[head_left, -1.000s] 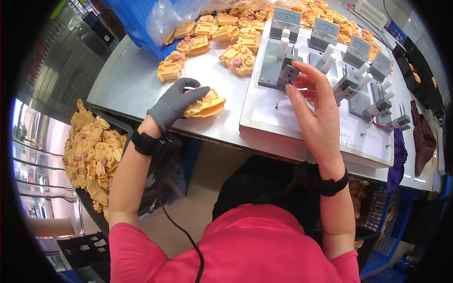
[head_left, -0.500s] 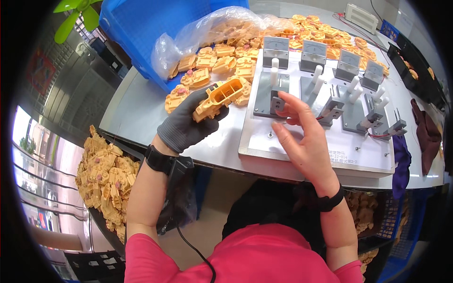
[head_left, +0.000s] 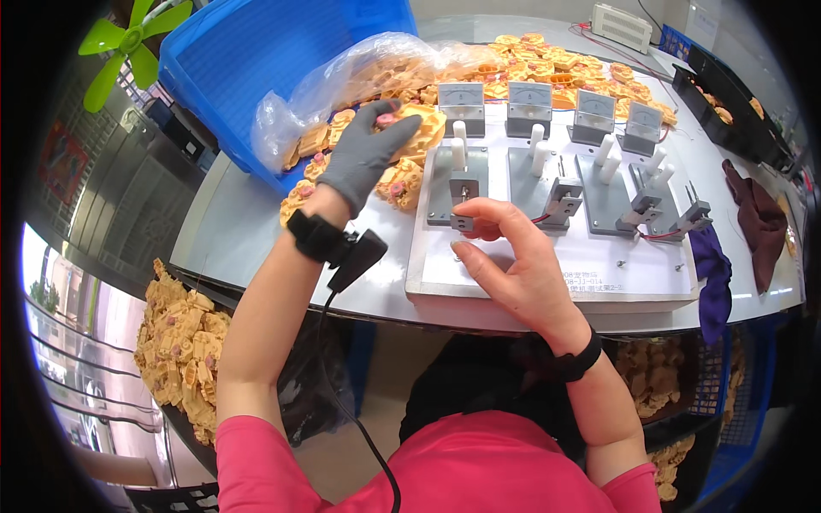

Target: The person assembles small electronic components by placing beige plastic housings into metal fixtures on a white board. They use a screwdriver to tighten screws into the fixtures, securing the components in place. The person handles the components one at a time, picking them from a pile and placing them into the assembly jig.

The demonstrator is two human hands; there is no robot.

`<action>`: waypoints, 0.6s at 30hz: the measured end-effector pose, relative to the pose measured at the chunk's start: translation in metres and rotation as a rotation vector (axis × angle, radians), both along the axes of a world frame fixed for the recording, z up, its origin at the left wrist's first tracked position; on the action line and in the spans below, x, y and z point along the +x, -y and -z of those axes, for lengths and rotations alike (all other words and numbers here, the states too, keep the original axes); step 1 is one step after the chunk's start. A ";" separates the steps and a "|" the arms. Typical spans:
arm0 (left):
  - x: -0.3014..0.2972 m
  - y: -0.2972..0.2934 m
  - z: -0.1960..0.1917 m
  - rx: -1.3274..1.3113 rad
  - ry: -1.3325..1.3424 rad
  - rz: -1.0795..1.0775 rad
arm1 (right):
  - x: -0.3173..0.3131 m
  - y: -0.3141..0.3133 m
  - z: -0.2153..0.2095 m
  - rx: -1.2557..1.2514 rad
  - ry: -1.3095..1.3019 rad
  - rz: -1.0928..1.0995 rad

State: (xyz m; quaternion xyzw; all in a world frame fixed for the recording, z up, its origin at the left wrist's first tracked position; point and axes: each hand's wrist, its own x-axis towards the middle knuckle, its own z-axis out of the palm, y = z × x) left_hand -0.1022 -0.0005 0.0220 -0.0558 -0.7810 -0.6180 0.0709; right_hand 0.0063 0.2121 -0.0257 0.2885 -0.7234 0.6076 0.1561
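Casing (head_left: 430, 128) held, long axis slanting up rightward

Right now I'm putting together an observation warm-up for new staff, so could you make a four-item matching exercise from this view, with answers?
Column one
1. Left hand
2. Right hand
3. Fan
4. Purple cloth

Column two
A. Hanging over the front edge of the table, toward the right
B. Bare, at the leftmost gray fixture
C. Gloved in gray, with a yellow-orange part
D. Bright green, at the upper left

Right pairs: 1-C, 2-B, 3-D, 4-A
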 end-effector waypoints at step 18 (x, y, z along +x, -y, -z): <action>0.016 -0.019 -0.014 -0.947 -0.569 0.429 | -0.003 -0.003 0.003 0.022 -0.081 0.021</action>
